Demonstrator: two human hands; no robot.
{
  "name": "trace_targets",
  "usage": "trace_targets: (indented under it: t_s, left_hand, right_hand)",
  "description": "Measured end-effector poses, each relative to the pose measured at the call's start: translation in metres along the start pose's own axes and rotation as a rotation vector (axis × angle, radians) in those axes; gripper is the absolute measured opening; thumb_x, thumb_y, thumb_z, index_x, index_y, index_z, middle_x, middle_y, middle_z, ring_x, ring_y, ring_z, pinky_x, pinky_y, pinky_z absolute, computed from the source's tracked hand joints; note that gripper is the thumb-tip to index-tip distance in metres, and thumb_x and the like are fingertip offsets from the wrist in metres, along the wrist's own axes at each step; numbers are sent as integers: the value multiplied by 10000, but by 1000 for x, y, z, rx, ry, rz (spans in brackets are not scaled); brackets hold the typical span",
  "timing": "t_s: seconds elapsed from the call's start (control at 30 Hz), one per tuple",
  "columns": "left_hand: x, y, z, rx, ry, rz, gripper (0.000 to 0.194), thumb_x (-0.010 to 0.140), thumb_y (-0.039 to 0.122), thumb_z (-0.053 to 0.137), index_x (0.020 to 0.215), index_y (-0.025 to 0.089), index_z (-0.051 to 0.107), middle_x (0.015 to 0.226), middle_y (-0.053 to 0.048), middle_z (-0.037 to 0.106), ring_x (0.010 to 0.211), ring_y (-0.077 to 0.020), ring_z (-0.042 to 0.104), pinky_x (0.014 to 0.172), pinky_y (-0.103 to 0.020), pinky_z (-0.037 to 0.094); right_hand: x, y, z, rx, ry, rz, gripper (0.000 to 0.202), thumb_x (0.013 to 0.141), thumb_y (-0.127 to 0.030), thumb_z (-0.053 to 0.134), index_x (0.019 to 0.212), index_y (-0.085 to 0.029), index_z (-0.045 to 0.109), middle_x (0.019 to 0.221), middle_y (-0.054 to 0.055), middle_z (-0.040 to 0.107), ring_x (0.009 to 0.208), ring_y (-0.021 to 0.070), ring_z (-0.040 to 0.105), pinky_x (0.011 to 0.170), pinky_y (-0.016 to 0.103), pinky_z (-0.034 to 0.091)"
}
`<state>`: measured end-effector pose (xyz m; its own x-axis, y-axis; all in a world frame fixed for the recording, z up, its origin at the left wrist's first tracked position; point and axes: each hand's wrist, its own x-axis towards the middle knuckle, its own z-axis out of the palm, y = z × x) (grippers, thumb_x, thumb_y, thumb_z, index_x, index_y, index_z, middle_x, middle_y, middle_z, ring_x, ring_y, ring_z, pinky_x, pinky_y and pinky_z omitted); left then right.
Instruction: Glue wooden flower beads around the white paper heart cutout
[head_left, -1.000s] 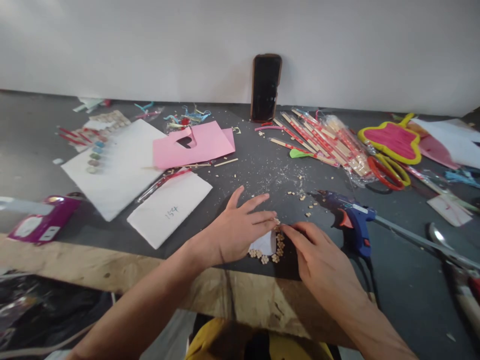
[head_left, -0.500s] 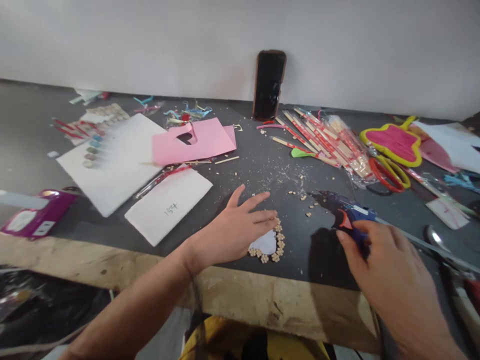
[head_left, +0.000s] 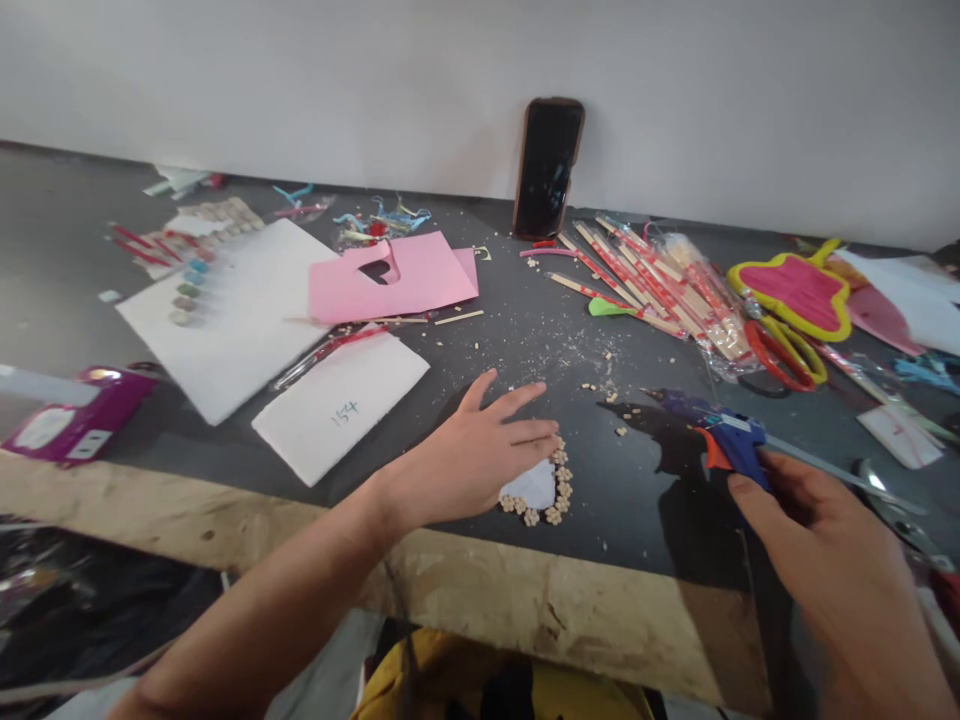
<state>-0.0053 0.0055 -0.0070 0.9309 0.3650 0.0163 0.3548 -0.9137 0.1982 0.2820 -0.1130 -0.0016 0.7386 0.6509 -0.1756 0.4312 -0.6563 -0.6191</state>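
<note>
My left hand lies with fingers spread over a white heart-like paper piece, hiding its left part. Small flower-shaped wooden beads line the visible edge of that paper. On the right, my right hand grips the handle of a blue glue gun with an orange trigger. The gun's nozzle points left and sits above the dark table, its shadow falling below. A clear glue stick sticks out of its back. Several tiny wooden bits lie between the paper and the nozzle.
A phone leans on the wall. Wrapped wooden sticks, scissors and a pink-yellow shape lie at right. Pink paper, a white folded paper, a white board and a purple glue gun are at left.
My right hand has drawn the glue gun slightly right, and its trigger shows more. My left hand stays spread on the paper. The view has shifted slightly.
</note>
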Motion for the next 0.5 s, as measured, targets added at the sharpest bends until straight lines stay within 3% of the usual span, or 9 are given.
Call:
trace_targets:
  t_s: [0.13, 0.23, 0.37, 0.5]
  left_hand:
    - [0, -3, -1, -33, 59, -1, 568, 755, 19, 459, 1285, 216, 508, 1387, -17, 508, 1406, -277, 228, 1131, -592, 125]
    - [2, -5, 2, -41, 137, -71, 500, 796, 22, 433, 1251, 201, 536, 1305, -48, 559, 1360, -267, 309, 1125, -547, 190]
    - [5, -7, 9, -83, 242, -89, 417, 852, 24, 403, 1198, 182, 575, 1176, -71, 600, 1263, -223, 415, 1077, -434, 319]
    - [8, -10, 14, -128, 274, -56, 398, 858, 17, 411, 1177, 173, 592, 1152, -71, 602, 1223, -207, 445, 1046, -383, 370]
  right_hand:
    - [-11, -6, -4, 505, -113, 277, 540, 479, -358, 788, 1002, -297, 665, 744, -10, 678, 585, 138, 614, 481, 228, 522]
    - [-14, -8, -8, 725, -238, 380, 459, 436, -214, 815, 869, -284, 679, 699, -18, 675, 574, 104, 615, 471, 141, 516]
    - [-19, -7, -10, 906, -269, 399, 322, 586, -206, 751, 900, -244, 686, 925, 20, 695, 742, 91, 650, 550, 84, 525]
    - [-23, 2, -9, 957, -330, 372, 250, 764, -304, 630, 1004, -252, 682, 1270, 59, 585, 826, 89, 623, 568, 112, 532]
